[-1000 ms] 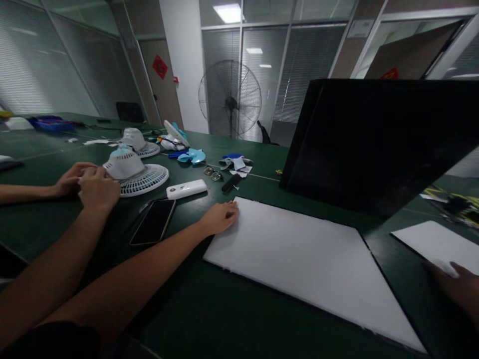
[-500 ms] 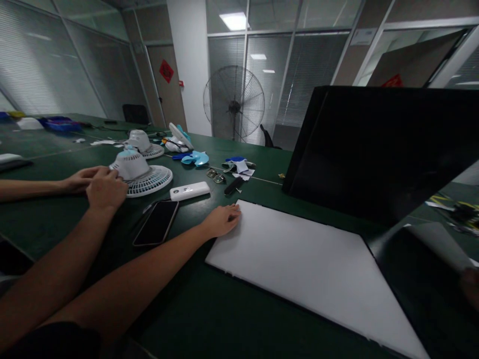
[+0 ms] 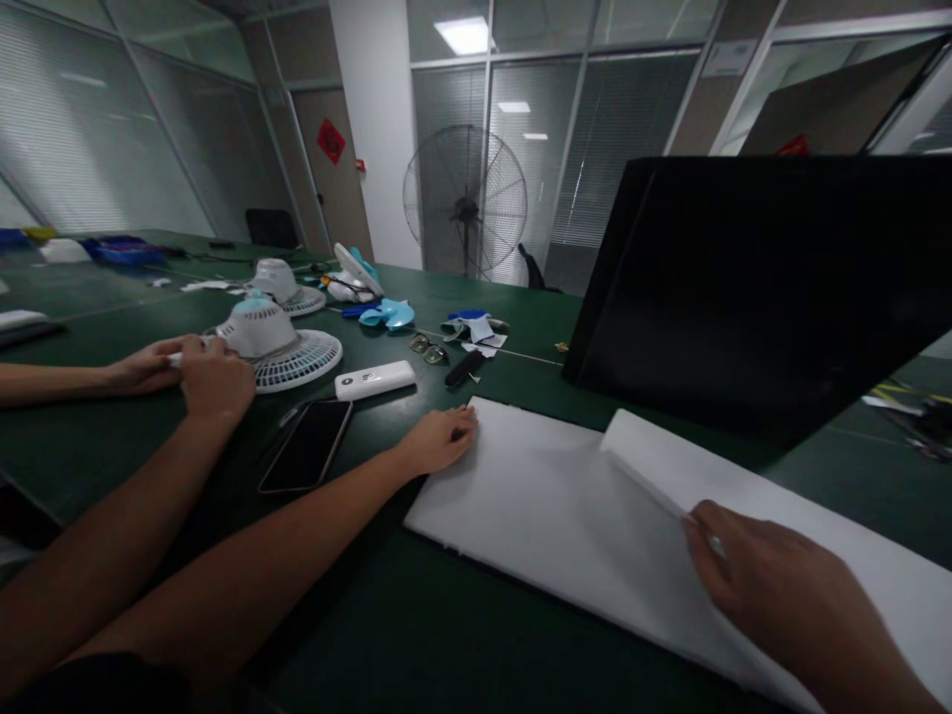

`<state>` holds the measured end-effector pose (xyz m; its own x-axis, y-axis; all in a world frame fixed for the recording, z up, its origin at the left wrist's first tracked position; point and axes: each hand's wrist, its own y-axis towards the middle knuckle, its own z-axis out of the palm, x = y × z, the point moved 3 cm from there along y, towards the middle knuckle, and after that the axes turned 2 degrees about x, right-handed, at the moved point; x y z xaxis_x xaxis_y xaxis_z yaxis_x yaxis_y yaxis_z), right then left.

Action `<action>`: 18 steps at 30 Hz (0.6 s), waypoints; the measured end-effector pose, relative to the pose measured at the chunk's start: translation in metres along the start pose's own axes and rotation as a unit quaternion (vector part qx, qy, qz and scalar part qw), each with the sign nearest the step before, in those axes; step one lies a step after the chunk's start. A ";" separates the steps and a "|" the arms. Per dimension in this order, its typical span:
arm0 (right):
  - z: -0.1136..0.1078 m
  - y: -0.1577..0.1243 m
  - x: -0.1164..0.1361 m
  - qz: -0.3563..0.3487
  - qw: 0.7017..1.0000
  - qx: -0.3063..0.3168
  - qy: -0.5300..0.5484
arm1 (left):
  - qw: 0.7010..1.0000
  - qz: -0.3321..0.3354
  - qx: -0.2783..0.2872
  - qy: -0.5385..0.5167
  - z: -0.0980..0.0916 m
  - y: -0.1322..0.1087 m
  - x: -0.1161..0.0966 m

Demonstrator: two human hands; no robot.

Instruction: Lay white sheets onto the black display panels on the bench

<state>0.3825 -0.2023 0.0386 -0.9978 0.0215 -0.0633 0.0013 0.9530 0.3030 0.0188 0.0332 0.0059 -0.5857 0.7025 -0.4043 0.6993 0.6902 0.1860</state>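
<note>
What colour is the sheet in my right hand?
White; the sheet in your right hand shows best in the head view.

Panel (image 3: 535,506) before screen (image 3: 751,297); phone (image 3: 306,446) left

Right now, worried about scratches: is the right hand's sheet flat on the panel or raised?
The sheet is raised along its near edge: the right hand holds it there, above shadow on the panel.

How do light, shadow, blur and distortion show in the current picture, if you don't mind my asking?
In the head view, dim light overall, the ceiling light brightest; same view, a soft shadow on the white panel beside the white sheet in the right hand; same view, a blue object at far left looks soft, and the door frame leans, suggesting wide-angle stretch.
</note>
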 end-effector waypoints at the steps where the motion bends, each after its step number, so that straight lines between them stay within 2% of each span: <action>1: 0.001 0.000 0.019 -0.050 0.999 -0.001 -0.003 | 1.000 -0.004 -0.001 -0.003 0.000 0.000 0.000; 4: 0.002 -0.005 0.064 -0.186 0.982 -0.021 -0.004 | 1.000 -0.005 -0.004 -0.011 -0.002 0.000 -0.003; 8: -0.005 -0.014 0.098 -0.283 0.957 -0.054 0.039 | 1.000 0.008 -0.002 -0.003 -0.004 -0.001 -0.006; 13: -0.019 -0.015 0.121 -0.331 0.935 -0.098 0.087 | 0.999 -0.036 -0.006 0.015 -0.003 -0.003 -0.008; 18: -0.011 -0.017 0.130 -0.353 0.927 -0.100 0.075 | 0.997 -0.046 0.017 0.060 0.000 -0.008 -0.020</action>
<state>0.2521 -0.2190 0.0355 -0.7433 -0.6427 -0.1854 -0.6534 0.6382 0.4072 0.0251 0.0142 0.0121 -0.6913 0.6542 -0.3068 0.6531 0.7474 0.1221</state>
